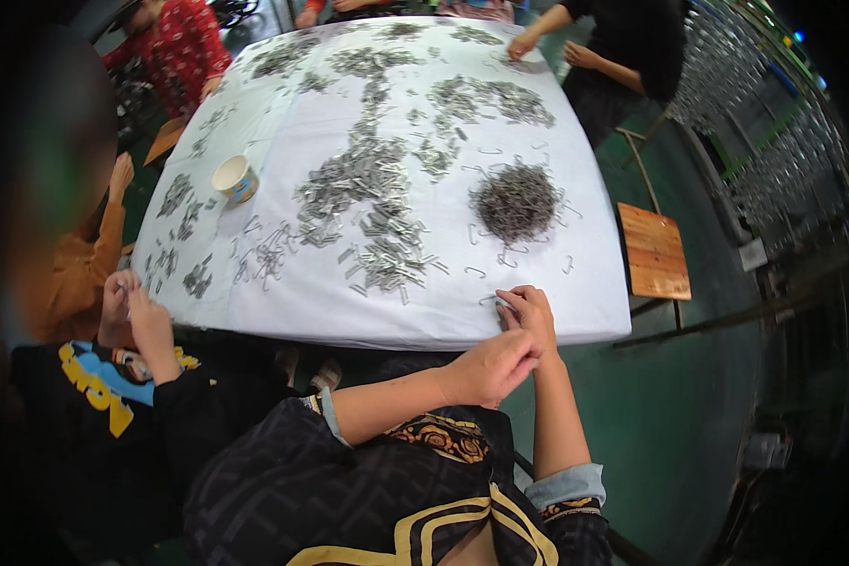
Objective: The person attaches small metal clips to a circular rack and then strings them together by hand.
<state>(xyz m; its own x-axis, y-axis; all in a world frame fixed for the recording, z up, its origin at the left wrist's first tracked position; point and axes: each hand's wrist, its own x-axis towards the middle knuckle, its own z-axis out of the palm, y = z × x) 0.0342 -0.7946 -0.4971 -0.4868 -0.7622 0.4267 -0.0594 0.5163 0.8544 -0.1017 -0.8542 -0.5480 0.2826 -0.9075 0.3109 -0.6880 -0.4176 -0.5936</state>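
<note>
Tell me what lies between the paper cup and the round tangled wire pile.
In the head view, loose heaps of small flat metal pieces on the white cloth lie between the paper cup and the wire pile.

A table (575,321) draped in a white cloth (594,217) carries the work. A dense round heap of wire clips (516,200) lies right of centre, with loose clips scattered around it. Flat metal strips (368,203) spread in a long band down the middle, with smaller clusters toward the far and left edges. A paper cup (236,177) stands upright near the left side.
</note>
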